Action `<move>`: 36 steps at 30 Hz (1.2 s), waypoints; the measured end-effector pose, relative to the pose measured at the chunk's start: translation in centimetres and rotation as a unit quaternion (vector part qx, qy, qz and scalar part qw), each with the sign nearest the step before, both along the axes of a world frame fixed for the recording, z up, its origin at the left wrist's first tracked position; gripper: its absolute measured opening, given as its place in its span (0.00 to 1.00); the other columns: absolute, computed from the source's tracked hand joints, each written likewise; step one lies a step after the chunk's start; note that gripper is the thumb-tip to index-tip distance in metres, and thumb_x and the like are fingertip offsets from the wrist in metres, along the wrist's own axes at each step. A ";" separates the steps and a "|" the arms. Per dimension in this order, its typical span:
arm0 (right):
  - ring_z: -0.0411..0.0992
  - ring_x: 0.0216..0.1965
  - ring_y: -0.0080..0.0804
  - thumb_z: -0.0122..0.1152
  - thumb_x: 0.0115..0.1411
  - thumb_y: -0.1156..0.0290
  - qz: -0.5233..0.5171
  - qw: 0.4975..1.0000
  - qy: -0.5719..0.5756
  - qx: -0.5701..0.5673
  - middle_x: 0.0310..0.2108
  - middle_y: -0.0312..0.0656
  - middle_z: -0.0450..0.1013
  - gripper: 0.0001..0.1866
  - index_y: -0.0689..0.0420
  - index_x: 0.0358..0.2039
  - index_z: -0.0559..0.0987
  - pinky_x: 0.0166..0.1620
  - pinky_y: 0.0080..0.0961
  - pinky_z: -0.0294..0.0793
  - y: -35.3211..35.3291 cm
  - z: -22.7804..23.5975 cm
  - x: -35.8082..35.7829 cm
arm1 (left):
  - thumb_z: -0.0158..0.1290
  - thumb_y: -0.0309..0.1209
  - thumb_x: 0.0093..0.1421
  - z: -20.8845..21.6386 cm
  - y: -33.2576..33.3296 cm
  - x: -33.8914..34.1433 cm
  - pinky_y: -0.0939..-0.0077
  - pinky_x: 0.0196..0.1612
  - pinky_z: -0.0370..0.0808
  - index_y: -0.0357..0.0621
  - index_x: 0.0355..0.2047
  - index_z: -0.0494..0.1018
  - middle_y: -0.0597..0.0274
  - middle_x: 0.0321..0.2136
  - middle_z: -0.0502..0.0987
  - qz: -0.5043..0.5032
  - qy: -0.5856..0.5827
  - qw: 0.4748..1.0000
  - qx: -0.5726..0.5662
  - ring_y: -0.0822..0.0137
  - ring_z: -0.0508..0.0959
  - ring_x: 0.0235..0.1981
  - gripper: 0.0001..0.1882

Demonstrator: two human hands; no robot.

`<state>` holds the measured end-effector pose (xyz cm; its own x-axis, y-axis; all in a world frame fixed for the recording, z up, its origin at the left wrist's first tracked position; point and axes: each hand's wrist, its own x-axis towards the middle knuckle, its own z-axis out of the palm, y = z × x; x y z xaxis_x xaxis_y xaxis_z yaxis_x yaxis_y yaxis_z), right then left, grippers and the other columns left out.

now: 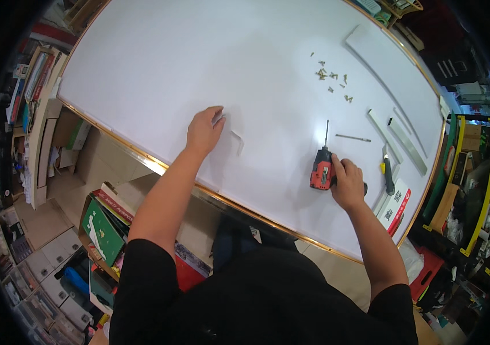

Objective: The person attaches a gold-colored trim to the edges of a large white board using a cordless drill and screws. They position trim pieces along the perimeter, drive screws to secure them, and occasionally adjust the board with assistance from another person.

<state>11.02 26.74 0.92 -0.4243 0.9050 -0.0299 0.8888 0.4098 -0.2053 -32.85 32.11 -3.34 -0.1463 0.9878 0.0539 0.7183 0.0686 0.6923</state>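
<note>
My left hand (203, 132) is closed above the white table, with thumb and fingers pinching a small pale piece (219, 119) whose shape is mostly hidden. Just right of it, a small L-shaped bracket (239, 142) rests on the tabletop. Farther right, my right hand (348, 181) is closed round the handle of a red and black cordless drill (320, 171). The drill lies on the table, its long thin bit pointing away from me. A loose double-ended bit (353, 138) lies beside it.
Several brass-coloured screws (331, 75) are scattered at the far right. Metal strips (408, 146), a long curved-looking bar (383, 75), a utility knife (389, 172) and a red-and-white pack (394, 210) line the right side. Boxes (104, 227) and shelves crowd the table's edges.
</note>
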 end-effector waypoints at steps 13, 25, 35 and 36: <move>0.65 0.63 0.54 0.63 0.49 0.82 -0.038 0.995 0.060 -0.070 0.62 0.54 0.67 0.41 0.56 0.67 0.70 0.66 0.45 0.62 -0.8 0.7 0.4 | 0.63 0.36 0.63 -1.6 -14.5 -11.1 0.66 0.40 0.81 0.28 0.50 0.72 0.52 0.39 0.79 0.520 -0.387 0.752 -0.123 0.63 0.80 0.37 0.24; 0.68 0.59 0.55 0.62 0.52 0.84 -0.019 0.982 0.187 -0.009 0.57 0.54 0.72 0.26 0.62 0.54 0.76 0.63 0.45 0.66 -7.4 1.7 1.8 | 0.62 0.36 0.55 -3.5 -13.9 -11.7 0.67 0.23 0.72 0.33 0.17 0.74 0.60 0.14 0.75 0.471 -0.153 0.861 -0.121 0.69 0.72 0.15 0.19; 0.70 0.56 0.54 0.63 0.51 0.85 -0.006 0.977 0.212 0.001 0.55 0.53 0.73 0.25 0.60 0.52 0.77 0.61 0.45 0.68 -7.4 1.8 0.5 | 0.61 0.35 0.53 -4.3 -14.0 -11.6 0.66 0.21 0.69 0.35 0.15 0.70 0.62 0.13 0.71 0.478 -0.162 0.859 -0.083 0.71 0.69 0.15 0.18; 0.70 0.56 0.54 0.63 0.51 0.85 -0.005 0.977 0.215 0.002 0.55 0.53 0.73 0.25 0.60 0.51 0.77 0.61 0.45 0.68 -7.4 1.8 0.4 | 0.61 0.35 0.53 -4.4 -14.1 -11.7 0.66 0.21 0.69 0.35 0.15 0.70 0.62 0.13 0.71 0.478 -0.156 0.860 -0.088 0.71 0.69 0.15 0.18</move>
